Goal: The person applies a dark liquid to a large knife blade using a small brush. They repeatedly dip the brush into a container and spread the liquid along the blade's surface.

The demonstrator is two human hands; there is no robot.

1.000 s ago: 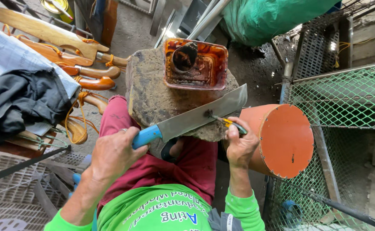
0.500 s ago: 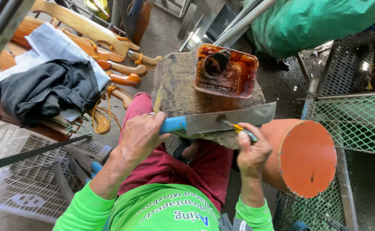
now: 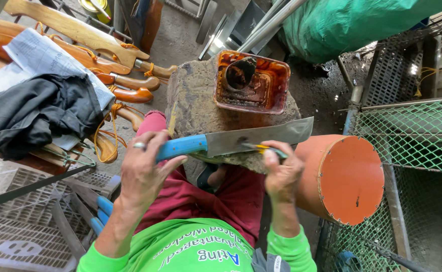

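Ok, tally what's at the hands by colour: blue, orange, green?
Blue: 1, the knife handle in the left hand.
Orange: 2, the tub on the stone block, and the drum beside the right hand.
Green: 1, the tarp.
Total: 4.

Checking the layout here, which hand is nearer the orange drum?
Right. The right hand sits by the orange drum on the blade; the left hand grips the blue handle, farther off.

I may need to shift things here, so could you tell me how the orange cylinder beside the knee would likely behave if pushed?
The orange cylinder lies on its side, so it would probably roll readily. It looks like a capped, hollow pipe section, so likely stiff and fairly light for its bulk. The green mesh panel close alongside might stop it.
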